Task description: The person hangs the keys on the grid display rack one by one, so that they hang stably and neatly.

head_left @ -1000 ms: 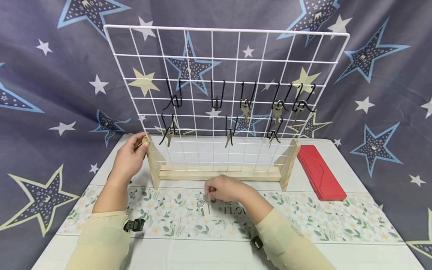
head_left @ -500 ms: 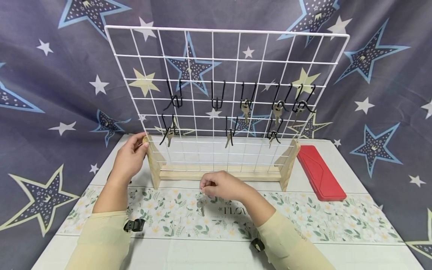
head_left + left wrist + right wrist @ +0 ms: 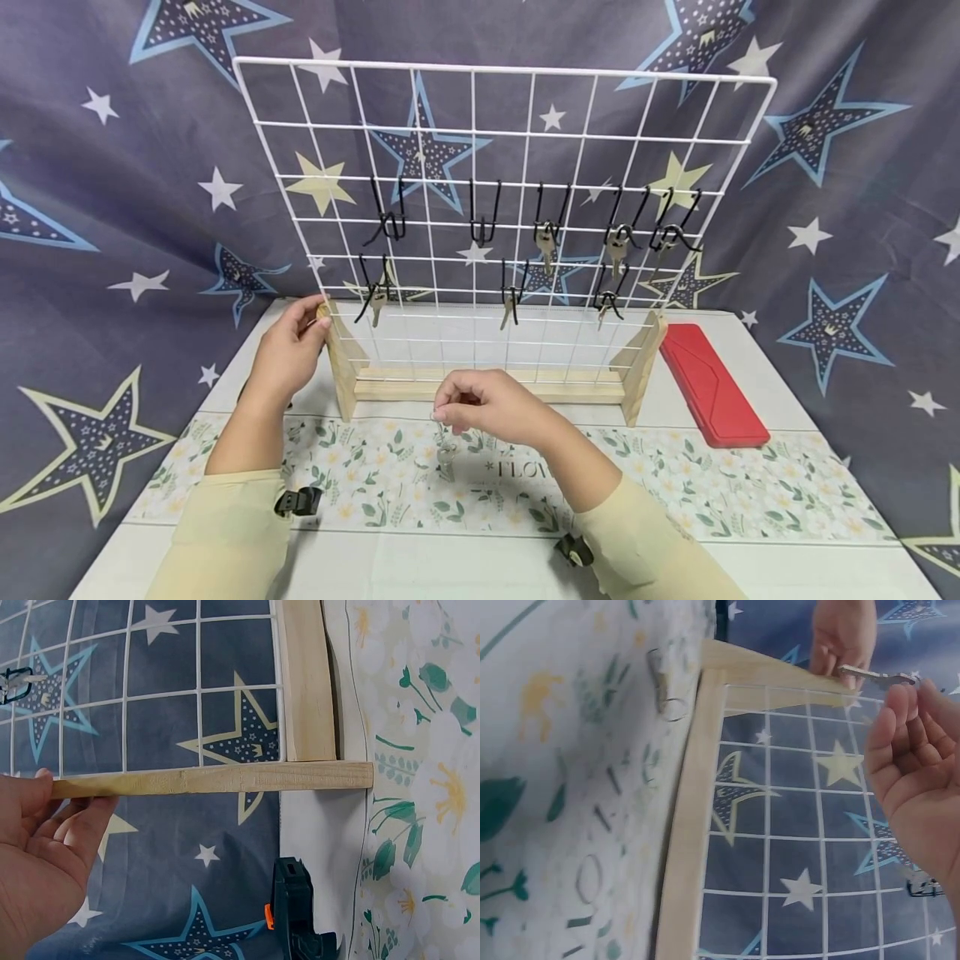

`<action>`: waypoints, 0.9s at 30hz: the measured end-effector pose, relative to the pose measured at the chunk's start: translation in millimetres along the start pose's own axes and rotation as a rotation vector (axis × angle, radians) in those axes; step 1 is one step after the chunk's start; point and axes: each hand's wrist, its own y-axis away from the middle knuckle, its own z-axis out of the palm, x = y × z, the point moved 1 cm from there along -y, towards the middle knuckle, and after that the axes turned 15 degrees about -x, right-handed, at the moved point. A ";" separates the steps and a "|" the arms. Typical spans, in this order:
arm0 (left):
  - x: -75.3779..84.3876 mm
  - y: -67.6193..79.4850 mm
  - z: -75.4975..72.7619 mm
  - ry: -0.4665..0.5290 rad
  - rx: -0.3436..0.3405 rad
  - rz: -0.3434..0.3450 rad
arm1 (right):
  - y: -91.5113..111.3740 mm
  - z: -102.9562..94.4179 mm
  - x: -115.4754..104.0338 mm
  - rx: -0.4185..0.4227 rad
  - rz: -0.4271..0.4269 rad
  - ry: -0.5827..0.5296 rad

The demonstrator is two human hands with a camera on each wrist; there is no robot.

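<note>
My left hand (image 3: pixel 287 357) grips the upper end of the wooden stand's left side piece (image 3: pixel 210 780), thumb on one face and fingers on the other. The stand holds up a white wire grid (image 3: pixel 472 133). In front of its base, my right hand (image 3: pixel 498 408) pinches a small metal key (image 3: pixel 877 674) by its ring end, between thumb and fingertips; the key hangs just above the table. Another key (image 3: pixel 661 688) with a ring lies on the floral cloth below. Black hooks (image 3: pixel 483 229) sit in two rows on the grid, several with keys (image 3: pixel 545 242) hanging from them.
A red case (image 3: pixel 712 383) lies on the table right of the stand. The floral runner (image 3: pixel 360 483) crosses the white tabletop in front. Behind the grid hangs a star-patterned curtain (image 3: pixel 150 208). A dark object with an orange part (image 3: pixel 292 907) shows in the left wrist view.
My right hand has lifted the key off the cloth and moved slightly left and up with it. My left hand has stayed on the stand.
</note>
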 end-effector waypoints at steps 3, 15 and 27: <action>0.0 0.1 -0.5 0.002 -0.002 -0.001 | 2.5 -0.2 -8.7 0.009 -0.023 -0.022; 0.8 1.1 -0.7 0.006 -0.004 -0.003 | 20.0 -8.7 -50.0 0.063 -0.123 -0.054; 3.2 2.3 0.0 0.023 -0.004 -0.007 | 32.5 -22.6 -72.2 0.159 -0.217 -0.054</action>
